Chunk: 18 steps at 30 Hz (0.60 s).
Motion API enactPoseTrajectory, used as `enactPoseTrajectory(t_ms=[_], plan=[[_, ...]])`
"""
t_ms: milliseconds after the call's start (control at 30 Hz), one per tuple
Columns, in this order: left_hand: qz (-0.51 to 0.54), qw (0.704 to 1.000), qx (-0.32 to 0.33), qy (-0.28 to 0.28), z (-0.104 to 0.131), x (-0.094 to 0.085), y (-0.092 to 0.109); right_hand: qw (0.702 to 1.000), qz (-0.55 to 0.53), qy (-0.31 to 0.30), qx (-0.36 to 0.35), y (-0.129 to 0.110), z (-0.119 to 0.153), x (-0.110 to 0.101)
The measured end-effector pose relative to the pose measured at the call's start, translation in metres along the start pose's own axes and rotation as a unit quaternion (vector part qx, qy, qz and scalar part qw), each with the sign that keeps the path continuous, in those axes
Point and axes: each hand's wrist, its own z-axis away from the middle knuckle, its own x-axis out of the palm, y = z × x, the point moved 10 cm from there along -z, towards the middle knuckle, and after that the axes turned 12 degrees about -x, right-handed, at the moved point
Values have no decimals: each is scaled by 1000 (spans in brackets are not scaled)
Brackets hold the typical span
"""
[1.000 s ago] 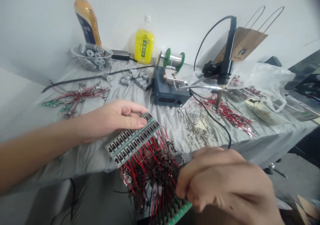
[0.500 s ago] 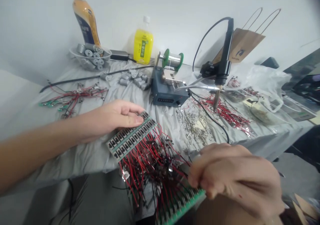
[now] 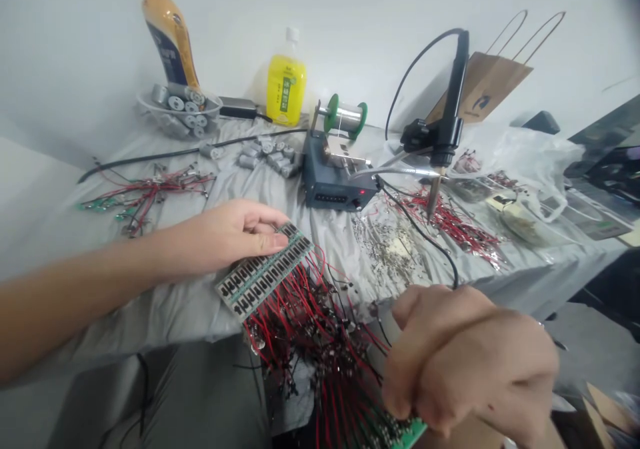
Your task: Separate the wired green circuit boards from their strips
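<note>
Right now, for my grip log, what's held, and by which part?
The left hand holds the pale panel by its far edge. The right hand holds the green board; exact grip hidden.

Your head-worn camera faces forward and down across a table draped in wrinkled pale grey sheeting (image 3: pixel 200 316).
You look from above the table's near edge toward the plain white wall (image 3: pixel 350 22) behind it; your bare left hand (image 3: pixel 235 236) shows left of centre at close range, your bare right hand (image 3: pixel 475 362) fills the lower right, nearest of all, and the yellow plastic bottle with a white cap (image 3: pixel 286 92) stands farther off.
</note>
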Motion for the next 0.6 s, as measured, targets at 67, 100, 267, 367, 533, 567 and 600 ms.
enactPoseTrajectory(t_ms=[67,100,267,367,533,567,600], plan=[[13,1000,-3,-16,1,2,0,998,-20,49,25,6,1,-7],[24,999,-3,-24,2,3,0,998,-21,52,29,8,1,-7],[63,997,14,-46,5,6,7,998,-20,39,39,9,2,-5],[52,998,21,-30,4,4,11,998,-21,55,30,7,2,-7],[21,1000,18,7,2,-3,10,998,-16,57,25,7,2,-7],[11,1000,20,15,2,-4,10,998,-14,59,21,6,2,-8],[3,999,23,23,3,-5,10,998,-12,56,26,7,3,-10]])
